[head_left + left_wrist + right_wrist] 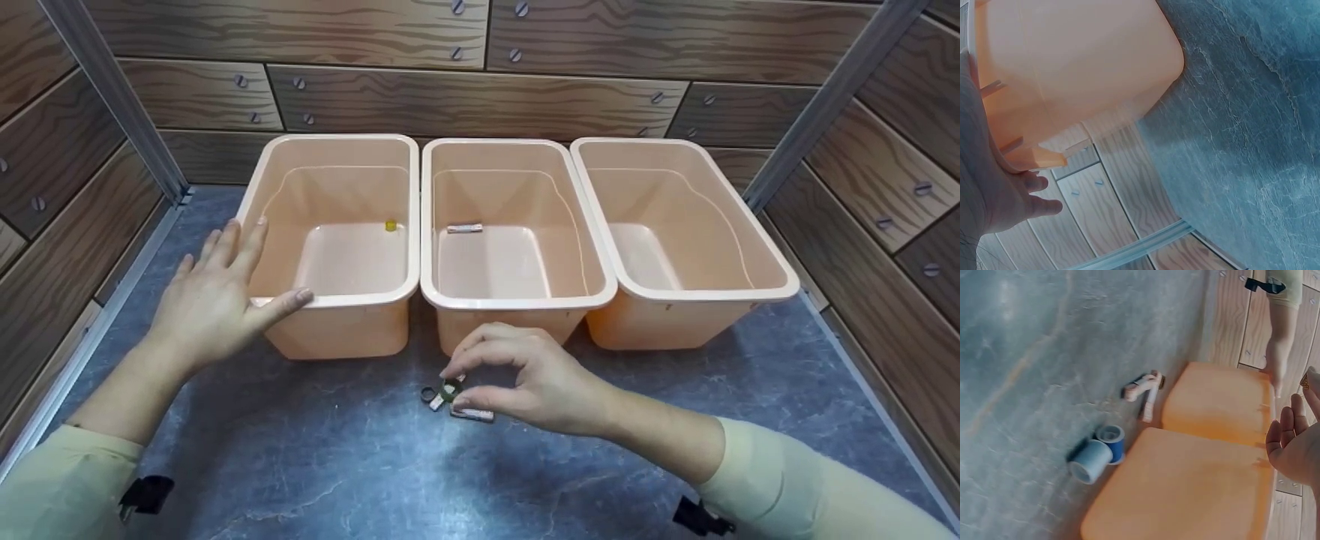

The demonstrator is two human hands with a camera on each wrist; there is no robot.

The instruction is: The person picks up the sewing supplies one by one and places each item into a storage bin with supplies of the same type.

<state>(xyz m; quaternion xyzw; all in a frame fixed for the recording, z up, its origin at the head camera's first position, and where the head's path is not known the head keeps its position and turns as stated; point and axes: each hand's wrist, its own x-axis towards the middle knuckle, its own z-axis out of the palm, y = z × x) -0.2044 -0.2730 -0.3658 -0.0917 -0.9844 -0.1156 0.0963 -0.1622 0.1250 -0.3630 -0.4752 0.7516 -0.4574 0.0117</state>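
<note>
My left hand (206, 300) lies spread at the left bin's (352, 301) near left corner, thumb over the front rim and fingers along the side. Between thumb and forefinger, my right hand (536, 379) pinches a small green round thing (451, 389) with a ring-like end, in front of the middle bin (517, 303); its kind I cannot tell. Below it on the table are a battery (474, 415), a second battery (436, 403) and a dark ring (427, 394). The right wrist view shows a light blue thread spool (1090, 462) and a dark blue spool (1112, 443), hidden in the head view.
The right bin (690, 295) stands beside the middle one, all in a row before the wood-patterned back wall (480, 97). A small yellow thing (391, 225) lies in the left bin, a battery (465, 228) in the middle bin. Metal posts (120, 105) frame the sides.
</note>
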